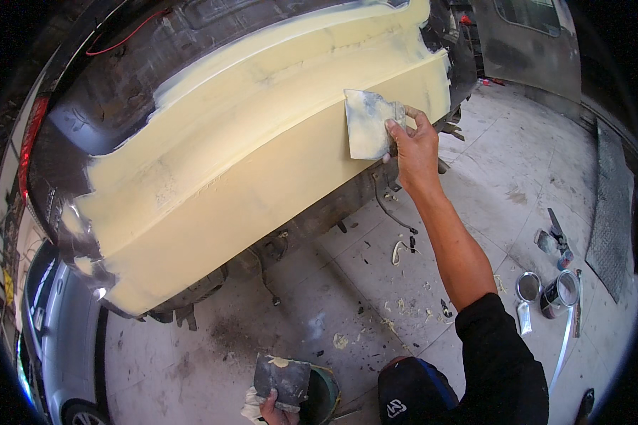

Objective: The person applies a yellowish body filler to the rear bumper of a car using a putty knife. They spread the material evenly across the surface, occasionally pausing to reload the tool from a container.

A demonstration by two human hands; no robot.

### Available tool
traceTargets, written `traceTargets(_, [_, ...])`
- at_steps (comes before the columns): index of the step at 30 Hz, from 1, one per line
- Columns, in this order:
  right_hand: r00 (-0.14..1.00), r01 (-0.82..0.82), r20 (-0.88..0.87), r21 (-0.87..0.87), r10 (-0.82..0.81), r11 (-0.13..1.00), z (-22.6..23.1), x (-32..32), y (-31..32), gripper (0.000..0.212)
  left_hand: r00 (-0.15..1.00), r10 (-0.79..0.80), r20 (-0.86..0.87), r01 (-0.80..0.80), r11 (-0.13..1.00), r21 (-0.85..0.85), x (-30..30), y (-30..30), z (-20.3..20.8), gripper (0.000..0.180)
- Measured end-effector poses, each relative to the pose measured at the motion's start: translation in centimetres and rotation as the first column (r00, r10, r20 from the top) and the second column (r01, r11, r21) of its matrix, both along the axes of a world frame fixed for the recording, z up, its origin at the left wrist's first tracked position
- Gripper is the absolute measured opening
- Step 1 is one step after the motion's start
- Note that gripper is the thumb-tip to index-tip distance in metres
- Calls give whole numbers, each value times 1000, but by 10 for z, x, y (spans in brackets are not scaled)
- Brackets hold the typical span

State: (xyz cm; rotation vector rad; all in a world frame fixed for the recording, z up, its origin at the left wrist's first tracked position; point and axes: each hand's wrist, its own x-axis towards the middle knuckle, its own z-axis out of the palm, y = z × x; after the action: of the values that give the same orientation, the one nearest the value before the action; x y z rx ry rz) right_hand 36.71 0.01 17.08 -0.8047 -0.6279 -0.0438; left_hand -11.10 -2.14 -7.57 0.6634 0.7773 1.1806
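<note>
My right hand [412,145] grips a putty spreader [370,126], a flat blade smeared with cream filler, thumb on its near face. The blade lies against, or just in front of, the car's rear body panel [241,188], which is coated in pale yellow filler with ridges along its crease. Low in the picture, my left hand [278,412] holds a dark flat mixing plate [282,382] with a dab of filler on its top edge. Some pale cloth or glove [252,405] shows beside that hand. Just right of the plate is a greenish bucket [326,393], partly hidden.
An open can [560,292], its lid [527,286] and a tube [524,317] are on the tiled floor at right. Filler scraps [397,251] litter the floor below the panel. A silver car [71,340] stands at left, and a detached door [528,42] at far right.
</note>
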Motion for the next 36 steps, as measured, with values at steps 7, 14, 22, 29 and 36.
traceTargets(7, [999, -38, -30, -23, 38, 999, 1, -6, -3, 31, 1000, -6, -9, 6, 999, -33, -6, 3, -7, 49])
traceTargets(14, [1000, -25, -15, -36, 24, 999, -1, -4, -2, 32, 1000, 10, -22, -11, 999, -31, -3, 0, -2, 51])
traceTargets(22, [999, -39, -3, -18, 39, 999, 3, -17, -4, 30, 998, 41, -51, -41, 999, 4, -3, -1, -3, 49])
traceTargets(29, [999, -47, 6, 3, 47, 999, 0, -18, 0, 29, 998, 36, -46, -36, 999, 12, -6, -2, -4, 49])
traceTargets(36, [997, -75, -1, -18, 75, 997, 3, -24, -4, 31, 1000, -1, -7, 1, 1000, 2, -12, -2, -7, 49])
